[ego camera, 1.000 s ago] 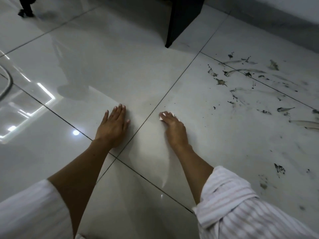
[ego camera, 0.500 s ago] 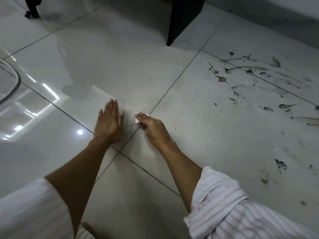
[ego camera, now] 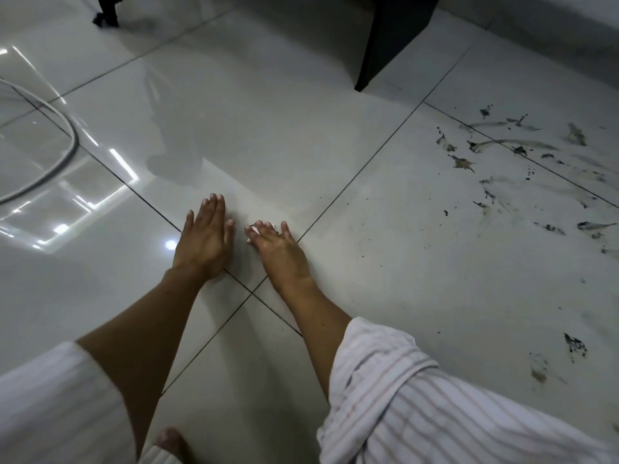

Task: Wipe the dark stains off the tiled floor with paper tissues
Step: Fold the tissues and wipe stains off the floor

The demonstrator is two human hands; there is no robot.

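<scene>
My right hand (ego camera: pixel 279 251) presses a small white paper tissue (ego camera: pixel 255 229) flat against the glossy tiled floor (ego camera: pixel 268 128), beside a dark grout line. Only a corner of the tissue shows past the fingertips. My left hand (ego camera: pixel 202 242) lies flat on the tile just left of it, fingers spread, holding nothing. Dark stains and smears (ego camera: pixel 502 152) spread across the tiles to the far right, well away from both hands. A smaller dark blot (ego camera: pixel 575 346) sits at the lower right.
A black furniture leg (ego camera: pixel 378 58) stands at the top centre, and another dark leg (ego camera: pixel 107 11) at the top left. A pale hose or cable (ego camera: pixel 63 155) curves over the floor at the left. A wall base runs along the top right.
My right hand has slid the tissue leftward across the grout line, from the right-hand tile until it is next to my left hand. The left hand has stayed planted.
</scene>
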